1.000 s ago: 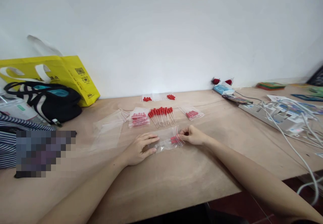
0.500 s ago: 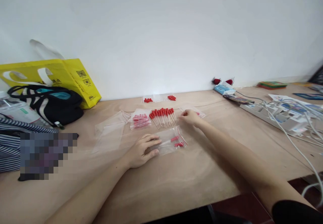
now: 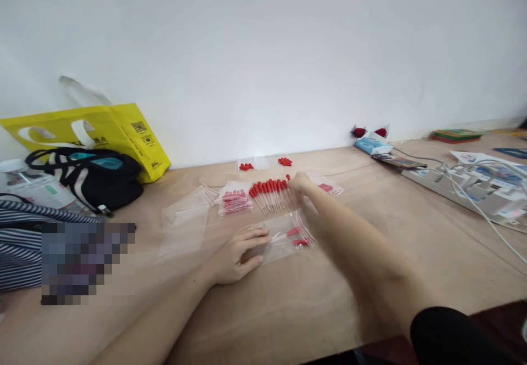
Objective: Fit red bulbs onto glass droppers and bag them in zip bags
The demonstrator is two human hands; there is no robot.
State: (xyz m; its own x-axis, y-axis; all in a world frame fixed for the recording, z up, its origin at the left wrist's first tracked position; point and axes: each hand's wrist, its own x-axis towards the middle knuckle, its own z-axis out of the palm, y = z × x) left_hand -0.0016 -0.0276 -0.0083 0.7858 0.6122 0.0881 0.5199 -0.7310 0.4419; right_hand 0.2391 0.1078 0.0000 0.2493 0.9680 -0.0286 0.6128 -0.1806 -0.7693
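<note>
My left hand lies palm down with its fingers apart, the fingertips on the edge of a clear zip bag that has red-ended droppers inside. My right hand is at the right end of a row of red-topped droppers; a red tip shows beside it, and its fingers are mostly hidden. Left of the row is a stack of filled bags. Flat clear bags lie further left. Another filled bag lies right of my right hand.
At the back, a clear bag has two clusters of red caps on it. A yellow bag and a black bag stand at the left. A power strip with white cables, a blue packet and papers lie at the right.
The camera view has shifted slightly. My right hand has moved in to the right end of the dropper row, and one red tip there now stands apart. My left hand stays on the bag.
</note>
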